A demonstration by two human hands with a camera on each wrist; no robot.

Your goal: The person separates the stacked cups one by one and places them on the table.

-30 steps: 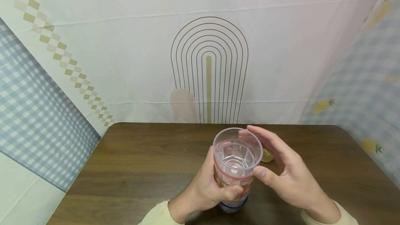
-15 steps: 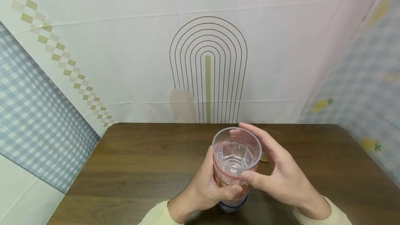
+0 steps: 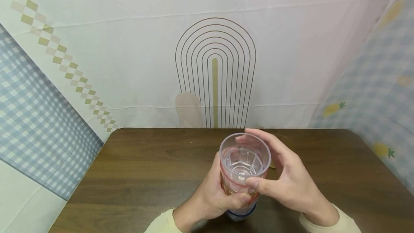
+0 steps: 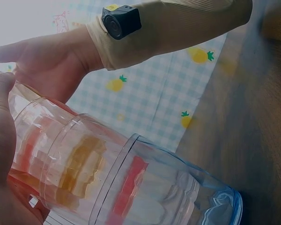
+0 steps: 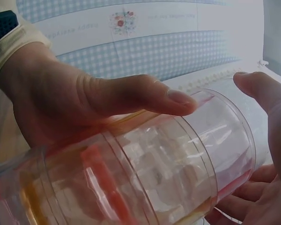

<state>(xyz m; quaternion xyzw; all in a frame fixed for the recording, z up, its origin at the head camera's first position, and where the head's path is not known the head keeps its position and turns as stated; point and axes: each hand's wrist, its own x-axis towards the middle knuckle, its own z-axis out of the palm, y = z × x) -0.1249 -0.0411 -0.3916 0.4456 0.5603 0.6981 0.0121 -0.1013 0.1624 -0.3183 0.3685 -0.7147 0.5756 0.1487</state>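
A tall stack of nested clear plastic cups [image 3: 237,187] stands near the table's front middle, mouth up. Pink, amber and red bands show through its walls in the left wrist view, and the bottom cup [image 4: 213,206] has a blue rim. My left hand [image 3: 213,195] grips the stack around its upper middle, thumb across the near side. My right hand [image 3: 292,182] curls around the top cup [image 5: 229,145], thumb on the near wall just under the rim and fingers behind it. Parts of the right fingers show through the clear wall; most of the left fingers are hidden.
The brown wooden table [image 3: 148,168] runs back to a patterned white cloth [image 3: 145,64]. Behind my right hand a small yellowish thing [image 3: 272,164] shows, mostly hidden. Blue checked cloth [image 3: 35,114] hangs at the left, and pineapple-print cloth [image 3: 372,110] at the right.
My right hand has moved left and closed in around the top cup, covering more of the yellowish thing. My left hand and the stack have stayed nearly still.
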